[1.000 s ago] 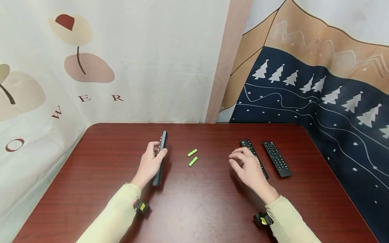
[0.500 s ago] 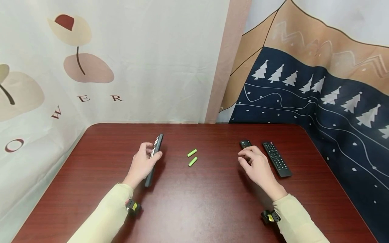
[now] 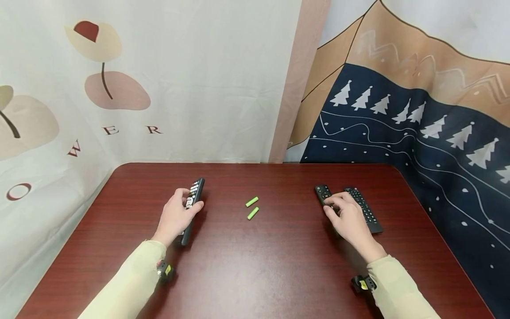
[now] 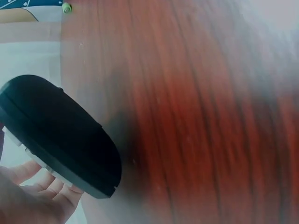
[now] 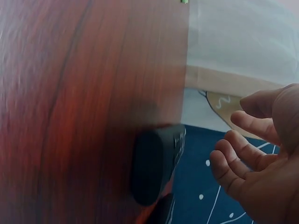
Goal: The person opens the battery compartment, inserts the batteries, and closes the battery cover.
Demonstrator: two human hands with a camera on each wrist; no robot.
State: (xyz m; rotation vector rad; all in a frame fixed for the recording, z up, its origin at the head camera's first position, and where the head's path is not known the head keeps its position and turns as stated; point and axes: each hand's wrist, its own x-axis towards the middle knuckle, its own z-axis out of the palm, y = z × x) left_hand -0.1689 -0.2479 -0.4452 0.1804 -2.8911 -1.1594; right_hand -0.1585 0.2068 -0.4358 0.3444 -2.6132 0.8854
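My left hand (image 3: 174, 218) grips a black remote control (image 3: 195, 191) by its edges, thumb on the right side, tilted above the left part of the table. In the left wrist view the remote's dark back (image 4: 60, 135) faces the camera. My right hand (image 3: 349, 220) hovers over a second remote control (image 3: 322, 192), hiding its lower part. In the right wrist view the loosely bent fingers (image 5: 226, 172) hold nothing and stand apart from that black remote (image 5: 149, 165). A third remote control (image 3: 375, 223) lies just to the right, partly covered by the hand.
Two green batteries (image 3: 253, 213) lie between the hands on the dark red wooden table (image 3: 255, 266). Behind the table's far edge hangs a pale curtain (image 3: 215, 88), with a navy and tan printed cloth (image 3: 358, 133) at the right.
My left hand has moved left with its remote, which has turned so its buttons show more. My right hand has shifted right over the remotes. The batteries stay where they were.
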